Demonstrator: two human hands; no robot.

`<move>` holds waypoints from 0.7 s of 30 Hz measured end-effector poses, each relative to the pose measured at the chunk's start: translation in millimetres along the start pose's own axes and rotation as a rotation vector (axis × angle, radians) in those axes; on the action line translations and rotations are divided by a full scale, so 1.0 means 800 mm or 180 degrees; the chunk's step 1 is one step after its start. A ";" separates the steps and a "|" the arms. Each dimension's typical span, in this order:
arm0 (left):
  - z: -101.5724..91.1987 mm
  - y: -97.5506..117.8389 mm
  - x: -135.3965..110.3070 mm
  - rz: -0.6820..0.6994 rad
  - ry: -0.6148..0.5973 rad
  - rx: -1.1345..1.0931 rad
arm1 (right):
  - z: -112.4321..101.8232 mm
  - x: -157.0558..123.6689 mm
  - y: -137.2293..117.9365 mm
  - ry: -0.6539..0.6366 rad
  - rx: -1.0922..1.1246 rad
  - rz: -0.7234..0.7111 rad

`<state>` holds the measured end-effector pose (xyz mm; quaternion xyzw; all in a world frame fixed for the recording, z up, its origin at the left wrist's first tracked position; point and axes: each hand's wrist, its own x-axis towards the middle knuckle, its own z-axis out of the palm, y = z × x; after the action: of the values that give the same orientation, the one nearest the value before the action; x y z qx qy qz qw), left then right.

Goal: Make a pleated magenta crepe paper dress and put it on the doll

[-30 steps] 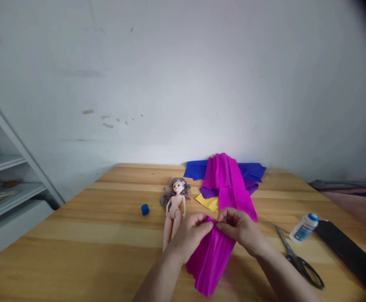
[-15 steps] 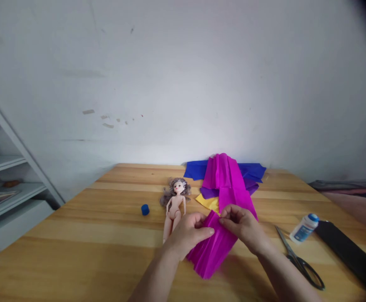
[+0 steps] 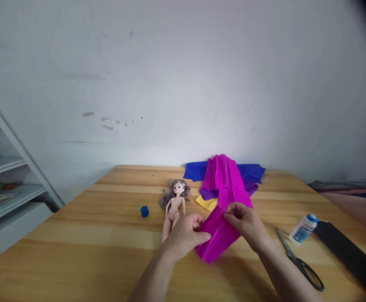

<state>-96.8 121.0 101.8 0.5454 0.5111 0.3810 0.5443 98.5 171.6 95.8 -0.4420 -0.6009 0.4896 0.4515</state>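
A pleated piece of magenta crepe paper (image 3: 218, 239) is held between my two hands above the front of the table. My left hand (image 3: 188, 235) pinches its left side, thumb lying over the folds. At the upper right edge, my right hand (image 3: 244, 221) grips the paper between thumb and bent fingers. Just behind my left hand a doll (image 3: 174, 205) with wavy greyish hair lies on its back, its lower legs hidden by that hand. Beyond my hands a larger magenta paper sheet (image 3: 225, 180) rests on blue paper (image 3: 195, 171), purple paper (image 3: 208, 193) and yellow paper (image 3: 207, 203).
Scissors (image 3: 296, 258) with black handles lie to the right on the wooden table (image 3: 76, 247). A glue bottle (image 3: 303, 230) with a blue cap leans beside a long black object (image 3: 348, 253). Left of the doll sits a small blue cap (image 3: 144, 211). Grey shelves (image 3: 9, 167) stand at left.
The held magenta paper has shifted; its lower end is raised and its pleats look more spread. My right hand has moved slightly up and right, while my left stays nearly in place.
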 end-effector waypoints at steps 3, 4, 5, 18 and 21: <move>-0.001 -0.003 0.000 0.0047 -0.0010 0.0172 | -0.001 0.001 0.001 0.0005 -0.0026 -0.0013; -0.001 -0.004 0.000 0.0067 0.0014 0.0230 | -0.001 0.002 0.002 0.0008 -0.0043 -0.0015; -0.001 -0.005 0.000 0.0085 0.0027 0.0279 | -0.001 0.002 0.003 0.0012 -0.0061 -0.0020; -0.003 -0.011 0.003 0.0317 0.0206 0.0660 | -0.001 0.003 0.003 -0.0011 -0.0046 -0.0025; -0.002 -0.010 0.002 0.0268 0.0220 0.0590 | 0.000 0.002 -0.001 -0.0003 -0.0004 0.0012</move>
<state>-99.0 122.2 94.1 0.6008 0.5393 0.3732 0.4571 98.5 173.3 96.5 -0.4433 -0.6006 0.4903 0.4500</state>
